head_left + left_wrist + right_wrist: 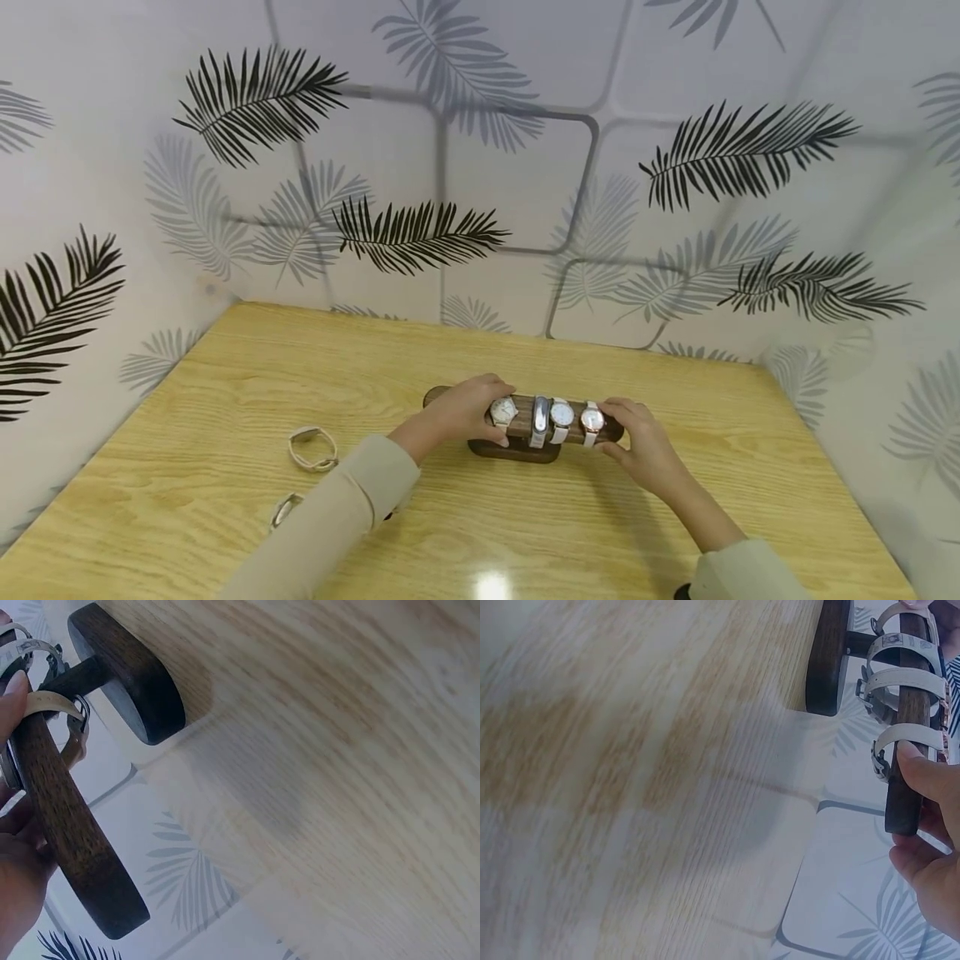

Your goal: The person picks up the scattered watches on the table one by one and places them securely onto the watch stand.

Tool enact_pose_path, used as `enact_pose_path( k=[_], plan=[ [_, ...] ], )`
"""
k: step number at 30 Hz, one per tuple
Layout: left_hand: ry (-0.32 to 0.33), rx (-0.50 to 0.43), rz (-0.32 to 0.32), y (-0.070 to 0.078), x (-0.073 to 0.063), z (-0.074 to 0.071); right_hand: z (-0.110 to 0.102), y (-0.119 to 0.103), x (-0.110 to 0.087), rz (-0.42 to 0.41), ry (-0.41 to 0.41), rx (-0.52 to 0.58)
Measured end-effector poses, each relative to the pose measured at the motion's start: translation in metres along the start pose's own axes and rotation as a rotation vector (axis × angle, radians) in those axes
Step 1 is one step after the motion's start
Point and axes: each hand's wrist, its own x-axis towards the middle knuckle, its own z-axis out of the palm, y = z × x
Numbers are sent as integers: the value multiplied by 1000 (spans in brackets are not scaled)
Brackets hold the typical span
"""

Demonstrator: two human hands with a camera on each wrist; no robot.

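Note:
A dark wooden watch stand (524, 418) with a crossbar on a low base (510, 452) stands on the table. Strapped along the bar are a round white-faced wristwatch (503, 411), a smart band (540, 415) with a silvery face, and two more white-strapped watches, one mid-bar (561, 413) and one rightmost (592, 418). My left hand (461, 410) holds the leftmost wristwatch, thumb in front and fingers behind the bar. At the other end, my right hand (645, 446) grips the bar, its thumb right beside the rightmost strap in the right wrist view.
Two light-strapped watches lie on the wooden table (225, 400) at the left, one farther back (326, 465) and one nearer (282, 509), partly behind my left sleeve (330, 517). A leaf-patterned wall (495, 287) rises behind the table's back edge.

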Motion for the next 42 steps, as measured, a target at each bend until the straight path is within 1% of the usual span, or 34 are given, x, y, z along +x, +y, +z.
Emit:
enact_pose_path(
  k=[3, 6, 10, 13, 16, 18, 21, 25, 29, 34, 39, 42],
  plan=[
    [19, 33, 14, 2, -4, 2, 0, 0, 0, -4, -1, -6],
    [80, 59, 37, 4, -12, 2, 0, 0, 0, -4, 3, -11],
    [187, 53, 35, 2, -27, -4, 1, 0, 0, 1, 4, -15],
    [260, 40, 35, -4, -42, -11, 1, -1, -1, 1, 1, -9],
    [320, 39, 37, -13, -58, -18, 1, -1, -2, -4, 1, 0],
    [350, 39, 35, -20, -68, -21, 0, -2, -2, -2, 4, 6],
    [381, 47, 23, -29, -78, -24, -1, 0, -3, -8, 9, 3],
    [408, 52, -2, -38, -90, -28, 2, 2, -3, -33, 16, -6],
    [411, 26, -52, -47, -101, -29, 4, 2, -2, -43, 12, -5],
    [382, 7, -114, -62, -115, -25, 4, 2, -2, -45, 9, -7],
    [343, 32, -172, -78, -132, -22, 4, 2, -2, -42, 13, -6],
    [332, 59, -200, -87, -143, -21, 4, 2, -3, -36, 11, -8]
  ],
)
